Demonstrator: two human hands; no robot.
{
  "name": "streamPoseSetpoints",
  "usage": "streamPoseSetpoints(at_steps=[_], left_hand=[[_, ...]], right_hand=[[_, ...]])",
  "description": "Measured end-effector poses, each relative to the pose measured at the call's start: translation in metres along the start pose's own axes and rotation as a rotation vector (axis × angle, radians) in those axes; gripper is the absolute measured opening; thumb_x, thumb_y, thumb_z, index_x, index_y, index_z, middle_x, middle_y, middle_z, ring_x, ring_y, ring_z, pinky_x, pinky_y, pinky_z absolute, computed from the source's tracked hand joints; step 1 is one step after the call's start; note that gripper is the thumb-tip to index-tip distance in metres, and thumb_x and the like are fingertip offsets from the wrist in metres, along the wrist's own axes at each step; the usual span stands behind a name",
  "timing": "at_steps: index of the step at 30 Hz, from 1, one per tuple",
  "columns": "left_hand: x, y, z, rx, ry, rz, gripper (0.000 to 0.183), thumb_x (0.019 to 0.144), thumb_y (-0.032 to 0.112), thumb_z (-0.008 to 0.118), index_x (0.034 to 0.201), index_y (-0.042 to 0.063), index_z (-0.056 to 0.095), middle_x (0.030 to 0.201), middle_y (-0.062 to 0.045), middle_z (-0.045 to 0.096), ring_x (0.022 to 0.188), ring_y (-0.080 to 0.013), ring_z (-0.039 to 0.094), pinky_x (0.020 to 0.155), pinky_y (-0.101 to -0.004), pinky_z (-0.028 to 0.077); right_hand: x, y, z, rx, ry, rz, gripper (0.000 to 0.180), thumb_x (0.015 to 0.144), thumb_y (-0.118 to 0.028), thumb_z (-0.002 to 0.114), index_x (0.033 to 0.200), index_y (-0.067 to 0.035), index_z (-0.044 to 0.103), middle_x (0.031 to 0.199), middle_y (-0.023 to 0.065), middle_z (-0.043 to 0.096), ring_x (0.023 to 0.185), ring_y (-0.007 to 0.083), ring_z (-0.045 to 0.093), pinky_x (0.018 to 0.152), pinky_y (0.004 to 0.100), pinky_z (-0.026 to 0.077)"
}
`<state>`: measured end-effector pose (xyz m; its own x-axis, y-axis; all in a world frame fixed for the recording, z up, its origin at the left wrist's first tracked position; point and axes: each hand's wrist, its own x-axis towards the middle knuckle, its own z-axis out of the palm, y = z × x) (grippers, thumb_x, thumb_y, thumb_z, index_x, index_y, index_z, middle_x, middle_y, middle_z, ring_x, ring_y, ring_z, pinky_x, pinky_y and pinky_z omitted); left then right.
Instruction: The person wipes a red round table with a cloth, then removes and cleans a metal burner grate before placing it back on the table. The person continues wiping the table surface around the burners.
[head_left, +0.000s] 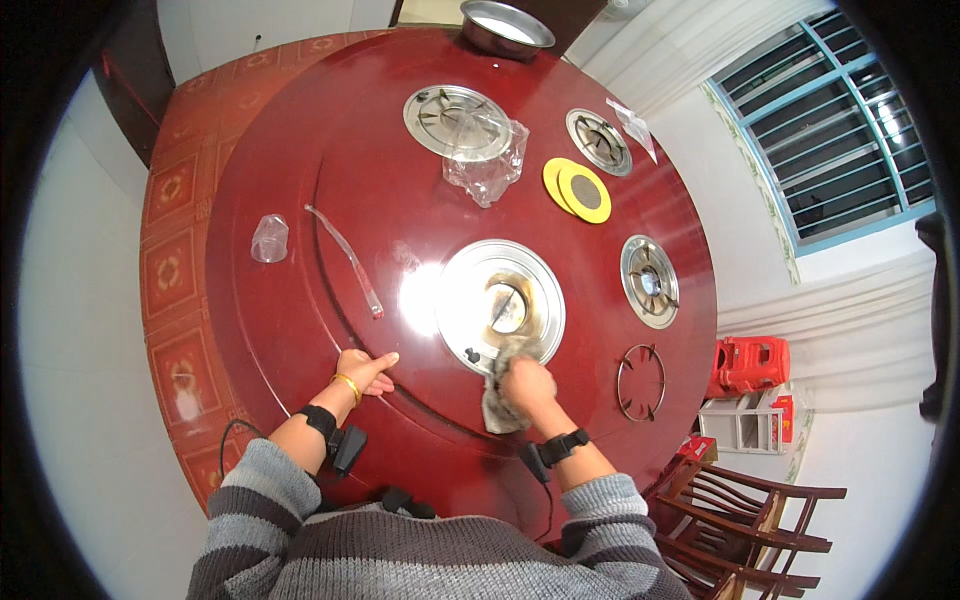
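My right hand (528, 384) is closed on a crumpled grey cloth (496, 409). The cloth lies over the near rim of a round stainless steel burner pan (459, 319). Brown scorch marks surround the pan's central opening, and a small black knob (472, 355) sits near its lower left rim. My left hand (365, 374) is at the edge of the red round turntable (367, 180), thumb apart from the fingers and nothing visibly held. A clear plastic strip (346, 251) lies beyond that hand.
Other steel burners (649, 282) with pan supports are around the turntable. A loose pan support ring (640, 382) lies at right. Two yellow discs (585, 193), a clear plastic bag (484, 169), a plastic cup (270, 238) and a metal basin (507, 30) are farther off. Wooden chairs (750, 510) stand at lower right.
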<state>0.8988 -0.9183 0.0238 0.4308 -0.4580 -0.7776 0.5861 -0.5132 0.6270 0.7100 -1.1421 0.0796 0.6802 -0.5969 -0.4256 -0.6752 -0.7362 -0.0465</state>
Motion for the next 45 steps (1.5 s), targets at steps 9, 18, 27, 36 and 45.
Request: streamPoseSetpoints(at_steps=[9, 18, 27, 36, 45], left_hand=[[0.002, -0.002, -0.002, 0.012, -0.024, 0.005, 0.049, 0.079, 0.034, 0.072, 0.087, -0.012, 0.056, 0.078, -0.025, 0.065, 0.063, -0.0274, 0.068, 0.047, -0.0287, 0.055], [0.001, -0.002, -0.002, 0.022, 0.012, 0.002, 0.05, 0.075, 0.034, 0.076, 0.088, -0.011, 0.058, 0.076, -0.022, 0.066, 0.06, -0.0253, 0.068, 0.045, -0.0268, 0.053], [0.003, -0.004, -0.003, -0.003, -0.018, 0.022, 0.048, 0.075, 0.034, 0.076, 0.085, -0.01, 0.058, 0.075, -0.022, 0.066, 0.06, -0.0258, 0.068, 0.044, -0.0271, 0.053], [0.003, -0.002, 0.0, 0.008, 0.002, 0.002, 0.043, 0.078, 0.031, 0.074, 0.08, -0.008, 0.057, 0.075, -0.023, 0.065, 0.061, -0.0277, 0.068, 0.046, -0.03, 0.054], [0.006, -0.004, 0.0, 0.028, 0.015, -0.004, 0.045, 0.076, 0.032, 0.076, 0.084, -0.008, 0.057, 0.076, -0.024, 0.065, 0.063, -0.0278, 0.068, 0.047, -0.028, 0.054]], right_hand=[[0.05, -0.017, -0.023, 0.401, 0.352, -0.463, 0.041, 0.079, -0.006, 0.054, 0.12, 0.001, 0.053, 0.121, 0.0191, 0.055, 0.109, 0.0325, 0.055, 0.093, 0.0372, 0.044], [0.015, -0.046, 0.002, 0.168, 0.38, -0.614, 0.026, 0.072, -0.002, 0.055, 0.095, -0.003, 0.067, 0.112, 0.0059, 0.059, 0.101, 0.0301, 0.052, 0.085, 0.0384, 0.046], [0.035, -0.052, -0.024, 0.473, 0.24, -0.384, 0.026, 0.074, -0.005, 0.056, 0.099, -0.005, 0.065, 0.098, 0.0164, 0.06, 0.092, 0.0354, 0.056, 0.083, 0.0416, 0.046], [0.012, -0.114, 0.048, 0.226, 0.418, -0.438, 0.06, 0.085, -0.026, 0.059, 0.136, -0.003, 0.036, 0.146, 0.0198, 0.025, 0.134, 0.0401, 0.025, 0.103, 0.0537, 0.029], [-0.046, 0.01, 0.062, 0.258, 0.409, -0.647, 0.046, 0.083, -0.017, 0.061, 0.126, -0.008, 0.049, 0.134, 0.0159, 0.044, 0.127, 0.0345, 0.039, 0.104, 0.0443, 0.032]])
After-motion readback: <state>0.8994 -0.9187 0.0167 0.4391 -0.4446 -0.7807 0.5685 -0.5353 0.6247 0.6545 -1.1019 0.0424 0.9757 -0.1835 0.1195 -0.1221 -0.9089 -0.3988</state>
